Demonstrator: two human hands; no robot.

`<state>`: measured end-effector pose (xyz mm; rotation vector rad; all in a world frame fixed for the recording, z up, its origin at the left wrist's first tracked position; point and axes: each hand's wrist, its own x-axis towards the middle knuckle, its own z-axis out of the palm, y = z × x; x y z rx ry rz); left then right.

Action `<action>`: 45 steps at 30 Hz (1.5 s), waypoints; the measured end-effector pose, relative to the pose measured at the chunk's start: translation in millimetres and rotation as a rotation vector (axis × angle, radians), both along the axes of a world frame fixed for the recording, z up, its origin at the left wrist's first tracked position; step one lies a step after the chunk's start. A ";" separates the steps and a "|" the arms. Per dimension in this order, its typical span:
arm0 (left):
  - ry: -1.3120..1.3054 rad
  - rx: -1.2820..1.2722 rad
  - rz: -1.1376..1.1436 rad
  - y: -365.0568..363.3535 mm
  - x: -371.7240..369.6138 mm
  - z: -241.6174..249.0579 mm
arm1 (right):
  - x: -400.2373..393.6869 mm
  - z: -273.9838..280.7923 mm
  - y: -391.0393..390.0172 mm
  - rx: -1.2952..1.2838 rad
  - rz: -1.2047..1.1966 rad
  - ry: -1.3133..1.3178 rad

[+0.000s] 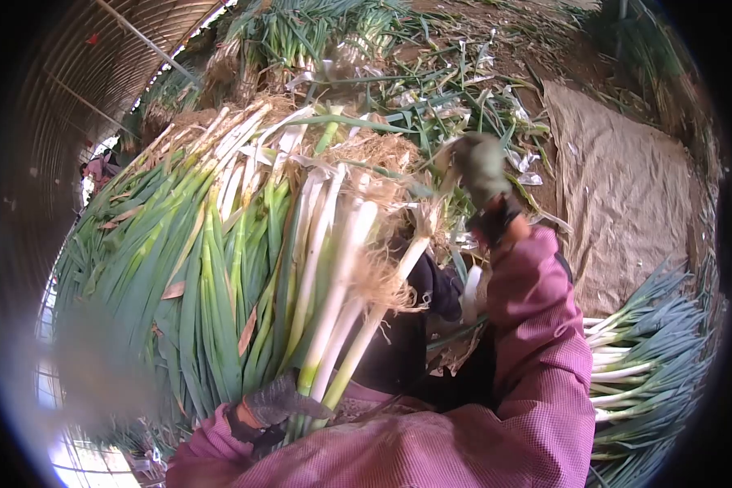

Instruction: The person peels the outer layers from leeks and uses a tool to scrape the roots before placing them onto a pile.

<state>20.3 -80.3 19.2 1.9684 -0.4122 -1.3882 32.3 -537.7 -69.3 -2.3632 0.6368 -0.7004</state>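
My left hand (289, 403), in a dark grey glove, is closed around the lower stalks of a few large scallions (321, 285). Their white ends and shaggy roots point up and away from me. To the right, my right hand (480, 167) is raised in a greenish glove, rounded like a fist and blurred. Pale, dry strands show at its left edge; what it holds, if anything, I cannot make out. Beside my left hand lies a big heap of scallions (195, 268), roots toward the far side and green leaves toward me.
Stripped leaves and peelings (464, 98) litter the ground ahead. More scallion bundles (301, 37) stand at the back. A tan cloth (618, 195) is spread on the right, with a pile of white-stemmed scallions (642, 370) below it. A curved ribbed wall (57, 106) rises on the left.
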 end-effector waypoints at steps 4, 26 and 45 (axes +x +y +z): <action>-0.054 -0.059 0.048 -6.8 -6.4 17.9 | -27.9 -7.5 -57.2 0.244 -0.135 -0.023; 0.456 -0.281 0.245 3.4 28.2 25.8 | -4.7 12.2 80.7 -0.063 0.653 -0.123; 0.185 -0.215 0.359 -3.7 25.2 9.2 | -34.3 11.9 108.0 -0.820 0.125 -0.435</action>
